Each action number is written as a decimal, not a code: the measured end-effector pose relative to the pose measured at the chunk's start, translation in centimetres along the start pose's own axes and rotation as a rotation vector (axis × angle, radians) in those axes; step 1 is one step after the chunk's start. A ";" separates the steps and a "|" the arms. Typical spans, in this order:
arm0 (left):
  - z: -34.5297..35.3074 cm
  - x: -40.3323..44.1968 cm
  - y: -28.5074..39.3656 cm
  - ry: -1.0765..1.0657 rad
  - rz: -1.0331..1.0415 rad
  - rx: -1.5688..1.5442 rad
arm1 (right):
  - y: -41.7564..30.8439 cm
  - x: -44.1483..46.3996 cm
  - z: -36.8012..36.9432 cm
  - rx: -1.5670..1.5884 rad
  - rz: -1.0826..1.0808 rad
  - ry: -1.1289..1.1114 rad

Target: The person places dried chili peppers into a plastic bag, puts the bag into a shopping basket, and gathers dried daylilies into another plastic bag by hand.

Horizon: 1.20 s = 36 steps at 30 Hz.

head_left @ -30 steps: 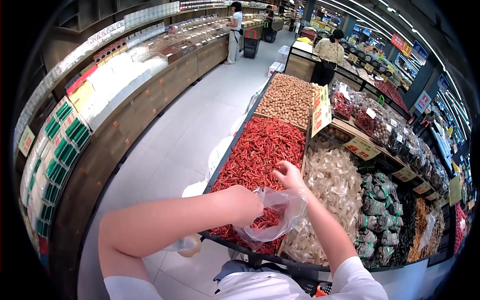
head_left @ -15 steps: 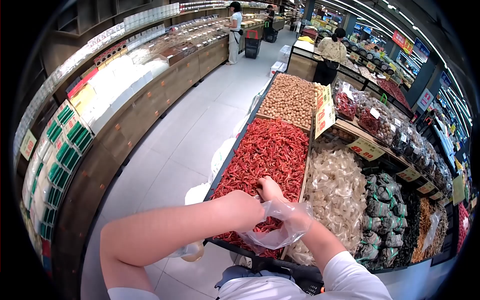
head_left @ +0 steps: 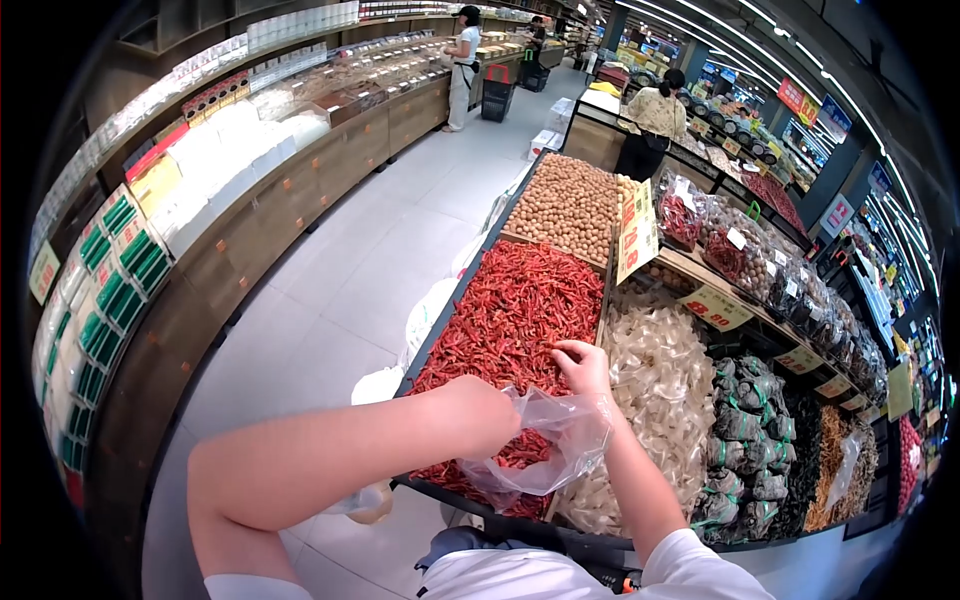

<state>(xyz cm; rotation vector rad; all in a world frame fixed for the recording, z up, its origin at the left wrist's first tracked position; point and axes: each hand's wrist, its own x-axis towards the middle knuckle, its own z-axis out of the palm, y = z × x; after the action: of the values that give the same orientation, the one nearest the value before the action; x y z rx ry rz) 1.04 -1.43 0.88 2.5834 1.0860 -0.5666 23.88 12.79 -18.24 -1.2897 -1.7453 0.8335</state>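
Note:
My left hand (head_left: 488,412) is closed on the rim of a clear plastic bag (head_left: 560,420), which hangs open over the front of the chili bin. Red dried chilies (head_left: 520,310) fill that bin and show through the plastic. Past the bag's far rim, my right hand (head_left: 583,368) is at the chilies, its fingers curled together and their tips against the heap. Whether a chili is between them I cannot make out. Under my left forearm hangs another clear bag (head_left: 365,502) with something round and pale brown in it.
Walnuts (head_left: 562,205) lie behind the chilies. To the right are pale dried pieces (head_left: 655,390), dark bundles with green ties (head_left: 745,430) and a price sign (head_left: 637,230). A shopper (head_left: 655,120) stands beyond; another person (head_left: 463,70) is near a basket (head_left: 497,93) in the aisle.
My right hand has moved right and slightly up across the chilies, out past the bag's rim. My left hand keeps hold of the bag. The view has shifted slightly.

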 end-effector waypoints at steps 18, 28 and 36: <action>-0.3 -0.1 0.1 -0.003 -0.014 -0.022 | -17.6 -11.1 -6.6 -0.228 -0.385 -0.363; 0.4 -0.3 0.1 0.060 0.013 -0.009 | -11.0 -12.2 -8.3 -0.025 -0.266 0.166; -0.2 -0.1 0.0 0.016 0.005 -0.022 | 3.0 -7.7 -3.7 0.118 0.035 0.011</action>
<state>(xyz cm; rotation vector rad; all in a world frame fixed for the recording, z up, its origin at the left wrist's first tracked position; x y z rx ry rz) 1.05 -1.44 1.05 2.5754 1.0846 -0.5302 29.79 6.33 -20.73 -1.2473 -1.6441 0.9334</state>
